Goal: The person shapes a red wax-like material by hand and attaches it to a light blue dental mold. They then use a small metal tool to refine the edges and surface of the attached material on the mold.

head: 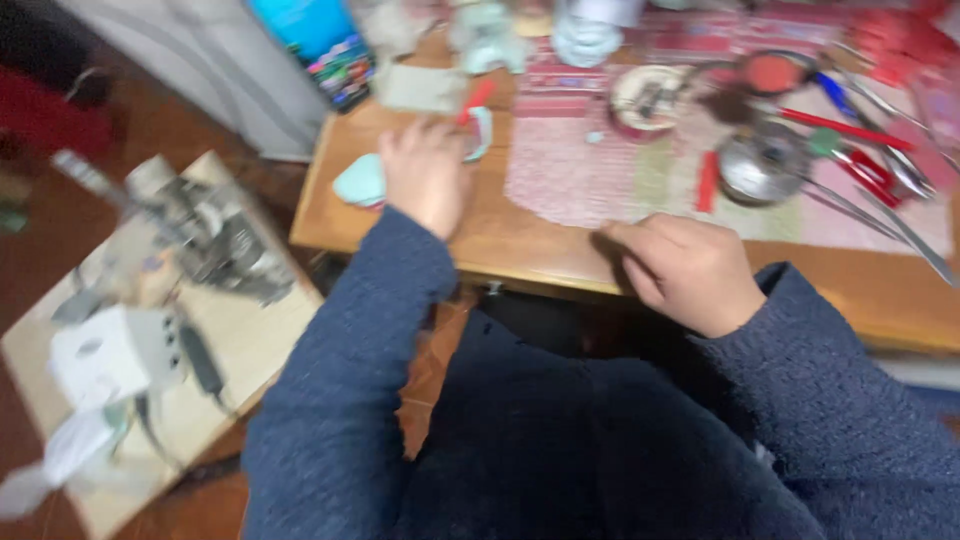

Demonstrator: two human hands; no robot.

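The picture is blurred by motion. My left hand (425, 175) lies on the wooden table (520, 245), resting over a pale mint piece (360, 183) with a pink edge; a curved mint and red bit (480, 125) pokes out by its fingers. Whether the hand grips anything I cannot tell. My right hand (690, 270) rests near the table's front edge, fingers curled inward, at the lower border of a pink and green patterned cloth (600, 175). Both arms wear dark blue fuzzy sleeves.
A round tin (648, 98), a metal bowl (762, 165), red-handled tools (870, 160) and long metal tongs (880, 215) crowd the right of the table. A phone (322, 45) leans at the back left. A low board to the left carries a grey machine (215, 235) and a white box (110, 350).
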